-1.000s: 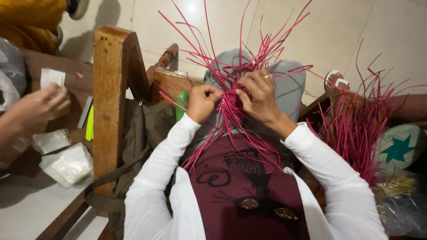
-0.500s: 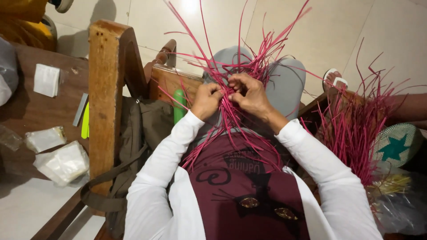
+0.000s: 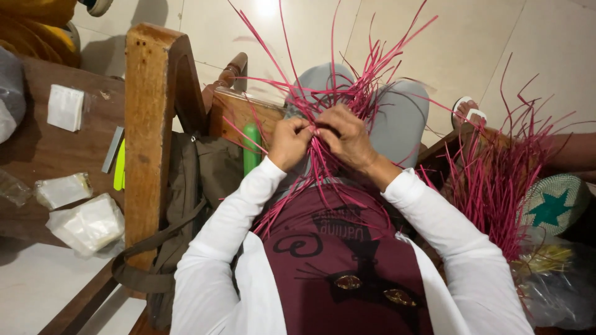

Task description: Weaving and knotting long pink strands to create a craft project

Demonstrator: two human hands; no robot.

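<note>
Pink reed strips (image 3: 323, 124) fan out over the person's lap at centre, pinched by the left hand (image 3: 289, 141) and right hand (image 3: 347, 138). Another pink bundle (image 3: 496, 180) sits at three o'clock.

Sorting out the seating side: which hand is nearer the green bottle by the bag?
Left. The left hand is just right of the green bottle; the right hand lies farther right, in the pink strips.

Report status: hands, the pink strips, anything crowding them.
Left hand and right hand both pinching pink strips over the lap. Loose ends fan upward. Second pink bundle at right, olive bag at left, neither touching.
</note>
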